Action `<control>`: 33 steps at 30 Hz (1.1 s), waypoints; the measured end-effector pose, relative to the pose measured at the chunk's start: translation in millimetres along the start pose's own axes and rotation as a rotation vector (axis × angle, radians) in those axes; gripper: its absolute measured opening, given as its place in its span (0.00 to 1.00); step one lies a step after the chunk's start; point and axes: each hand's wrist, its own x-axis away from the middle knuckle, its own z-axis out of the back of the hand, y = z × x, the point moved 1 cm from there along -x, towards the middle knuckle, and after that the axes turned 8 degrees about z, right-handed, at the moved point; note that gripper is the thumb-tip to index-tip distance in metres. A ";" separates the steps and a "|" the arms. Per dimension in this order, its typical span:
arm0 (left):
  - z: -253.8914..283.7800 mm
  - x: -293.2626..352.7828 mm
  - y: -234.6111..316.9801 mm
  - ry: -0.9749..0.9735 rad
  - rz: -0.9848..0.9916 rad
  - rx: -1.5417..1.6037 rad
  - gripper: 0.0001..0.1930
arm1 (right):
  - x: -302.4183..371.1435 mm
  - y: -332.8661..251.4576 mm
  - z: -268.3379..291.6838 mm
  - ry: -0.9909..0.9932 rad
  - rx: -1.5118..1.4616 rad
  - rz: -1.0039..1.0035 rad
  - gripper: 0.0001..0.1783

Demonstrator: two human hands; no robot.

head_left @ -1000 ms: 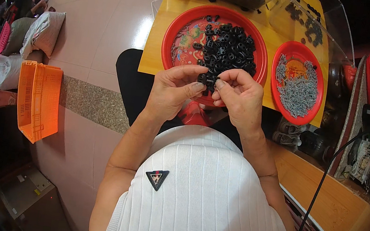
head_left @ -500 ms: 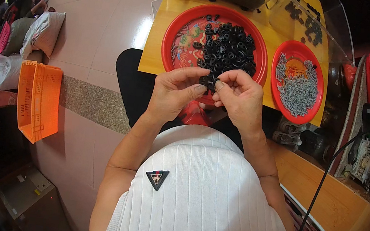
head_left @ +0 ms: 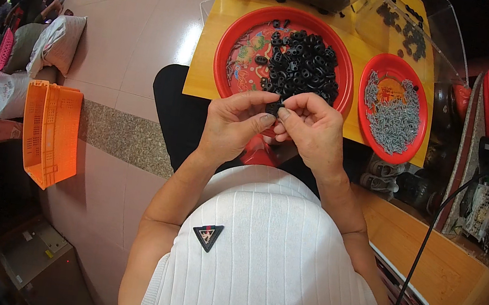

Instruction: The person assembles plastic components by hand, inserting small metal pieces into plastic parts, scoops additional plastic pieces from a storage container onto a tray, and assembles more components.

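Note:
Both hands meet just over the near rim of a round red tray (head_left: 224, 45) holding a heap of small black plastic parts (head_left: 302, 64). Between thumb and forefinger, my left hand (head_left: 236, 120) pinches a small black plastic part (head_left: 274, 108), mostly hidden by the fingers. My right hand (head_left: 315, 131) is closed in a pinch, its fingertips right against that part. Whatever the right fingers hold is too small and covered to make out. To the right sits an oval red tray (head_left: 364, 85) with many silver screws (head_left: 393, 126).
Both trays stand on a yellow table (head_left: 202, 76). Clear plastic bins (head_left: 338, 7) with black parts are at its far side. An orange crate (head_left: 64, 135) lies on the floor at left, near white sacks (head_left: 58, 44). A black cable (head_left: 423, 250) runs down on the right.
My hands have drawn closer together, the right one shifting slightly left, so the fingertips now nearly touch around the black part. The trays have not moved.

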 end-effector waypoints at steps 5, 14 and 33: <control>-1.2 1.6 1.4 -0.027 -0.013 0.026 0.13 | -8.8 6.9 16.5 -0.140 -0.145 -0.160 0.06; -5.7 2.4 -0.7 -0.081 -0.049 0.015 0.14 | -17.0 23.2 22.9 -0.361 -0.500 -0.213 0.11; -16.8 -8.6 10.1 -0.066 -0.162 -0.051 0.14 | -29.8 12.5 26.2 -0.380 -0.542 -0.224 0.09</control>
